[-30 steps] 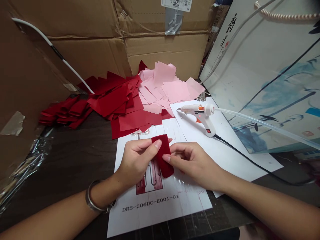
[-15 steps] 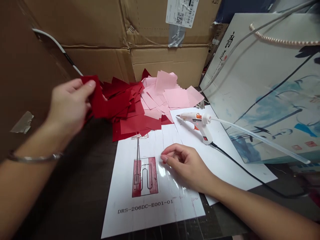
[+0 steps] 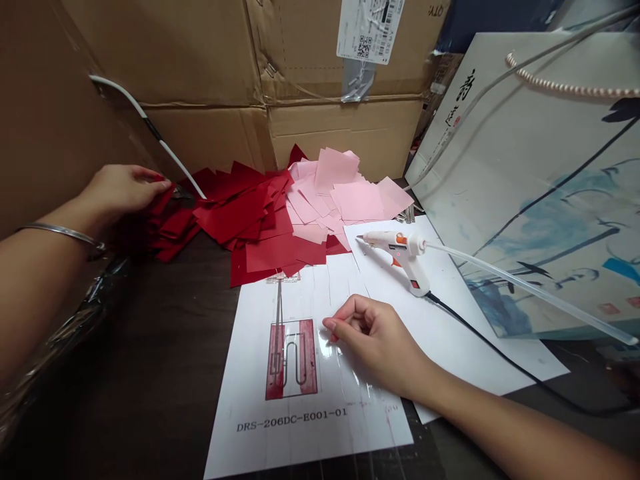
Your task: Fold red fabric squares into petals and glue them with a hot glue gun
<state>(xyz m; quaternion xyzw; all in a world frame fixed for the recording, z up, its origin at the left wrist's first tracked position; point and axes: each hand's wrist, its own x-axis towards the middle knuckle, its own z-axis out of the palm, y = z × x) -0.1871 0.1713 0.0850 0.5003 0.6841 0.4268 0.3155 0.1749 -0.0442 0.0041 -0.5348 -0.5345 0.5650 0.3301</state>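
Note:
My left hand (image 3: 125, 190) is at the left, its thumb and fingers pinched on a red piece at the top of a dark red pile (image 3: 173, 230). Over the printed white sheet (image 3: 320, 413) rests my right hand (image 3: 373, 333), its fingertips pressed together; what they hold, if anything, is too small to name. On the sheet is a rectangle (image 3: 291, 360) with red side bands. Behind it lie red pieces (image 3: 233, 217) and pink pieces (image 3: 350, 200). To the right, a white glue gun (image 3: 407, 257) with a clear stick lies on another white sheet (image 3: 450, 320).
Cardboard (image 3: 200, 53) stands behind and to the left. A painted paper bag (image 3: 560, 200) leans at the right. The glue gun's black cord (image 3: 500, 350) runs to the right edge. A white cable (image 3: 150, 127) reaches down to the red pieces. Crumpled clear plastic (image 3: 65, 333) lies at left.
My left hand has moved left and down from the central red heap to the dark red pile; the red piece it held up is no longer raised. My right hand has kept its pose. The view has shifted slightly.

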